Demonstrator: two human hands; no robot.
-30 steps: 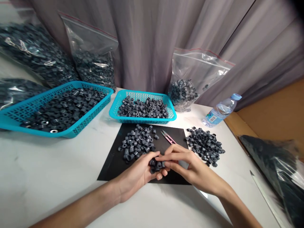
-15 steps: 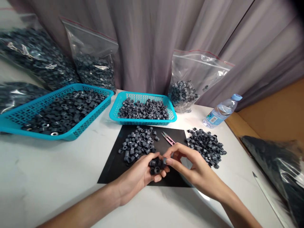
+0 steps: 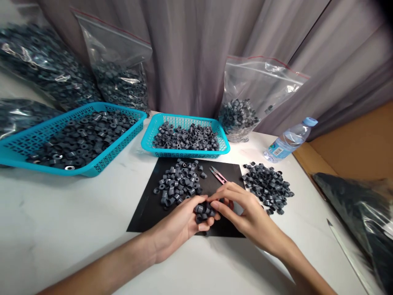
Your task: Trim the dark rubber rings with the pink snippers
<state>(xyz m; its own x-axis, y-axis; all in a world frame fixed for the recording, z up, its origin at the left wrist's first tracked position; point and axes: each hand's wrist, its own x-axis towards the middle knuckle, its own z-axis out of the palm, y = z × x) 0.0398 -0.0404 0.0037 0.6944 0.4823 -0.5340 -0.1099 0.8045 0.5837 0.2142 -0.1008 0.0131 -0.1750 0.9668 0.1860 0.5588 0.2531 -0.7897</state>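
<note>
My left hand (image 3: 184, 219) is cupped, palm up, around a handful of small grey plastic rings (image 3: 203, 212). The thumb and forefinger of my right hand (image 3: 242, 207) pinch at the right edge of this handful; the ring between them is mostly hidden. Both hands are over a black mat (image 3: 147, 213). Behind my left hand a heap of loose grey rings (image 3: 181, 180) lies on the mat. Pink-handled thread snips (image 3: 218, 174) rest just beyond my right fingers. One dark piece (image 3: 206, 233) shows below my left fingers, near the mat's front edge.
Two blue plastic baskets (image 3: 186, 154) (image 3: 92, 169) hold many rings. Another ring pile (image 3: 268, 186) is on the white table right of the mat. Clear zip bags (image 3: 239, 119) (image 3: 123, 84) stand behind. At right are a water bottle (image 3: 290, 141) and a dark plastic-wrapped bundle (image 3: 346, 205).
The right fingers have moved in against the handful; half a second ago they held a grey ring in plain sight. The dark piece below the left hand has come into view.
</note>
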